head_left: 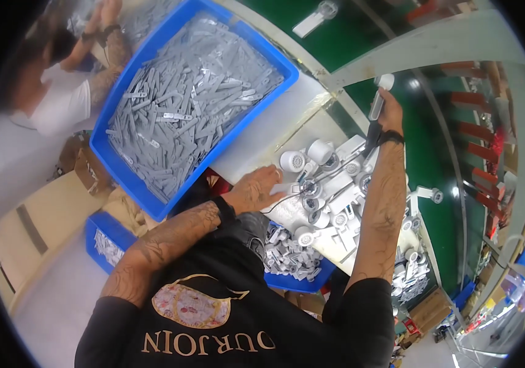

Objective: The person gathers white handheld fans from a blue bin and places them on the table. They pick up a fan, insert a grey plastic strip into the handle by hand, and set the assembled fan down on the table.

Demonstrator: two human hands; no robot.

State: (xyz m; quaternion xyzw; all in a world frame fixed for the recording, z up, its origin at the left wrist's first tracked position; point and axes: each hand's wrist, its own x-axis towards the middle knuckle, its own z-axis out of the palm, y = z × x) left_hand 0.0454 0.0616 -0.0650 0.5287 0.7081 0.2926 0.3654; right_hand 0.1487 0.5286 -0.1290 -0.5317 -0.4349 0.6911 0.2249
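My left hand (pixel 253 189) is closed on the white handle of a small handheld fan (pixel 286 188), low over the near side of the worktable. Beside that hand, many white fan units (pixel 339 184) with round grilled heads lie in a loose heap; some show dark round insides. Stretched out to the far right, my right hand (pixel 391 113) grips another white fan (pixel 375 105) by its handle. The round head of this one points away from me, near the edge of the green conveyor belt (pixel 431 156). My right fingertips are partly hidden behind the handle.
A large blue bin (pixel 106 116) full of grey plastic strips (pixel 183 98) stands at left. Below the table edge sits a blue bin of small white-grey parts (pixel 293 254). Single white units (pixel 427 194) lie on the belt. Another person (pixel 60 92) works at upper left.
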